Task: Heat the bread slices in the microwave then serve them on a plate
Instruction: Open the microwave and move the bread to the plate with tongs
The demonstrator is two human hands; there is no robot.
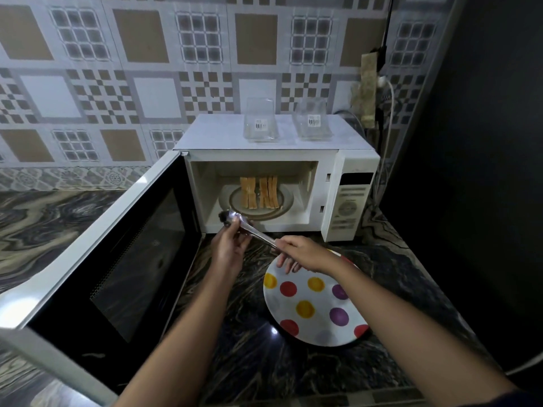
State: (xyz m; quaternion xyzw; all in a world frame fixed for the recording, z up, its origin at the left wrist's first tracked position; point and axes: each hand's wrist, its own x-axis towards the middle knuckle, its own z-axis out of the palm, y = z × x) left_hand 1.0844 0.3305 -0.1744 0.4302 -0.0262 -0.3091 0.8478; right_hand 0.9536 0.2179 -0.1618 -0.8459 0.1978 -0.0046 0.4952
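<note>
The white microwave [349,171] stands open, its door [117,245] swung out to the left. Inside, several bread slices [258,191] stand on edge on a ringed plate [286,204]. A white plate with coloured dots [314,306] lies on the dark counter in front. Metal tongs [249,229] point toward the microwave opening. My right hand [299,254] grips their handle end. My left hand [230,245] pinches them near the tips, just outside the oven.
Two clear glass containers [260,121] [313,120] stand upside down on top of the microwave. Cables and a plug [382,83] hang at the right by a dark wall. The marbled counter [44,224] runs left behind the open door.
</note>
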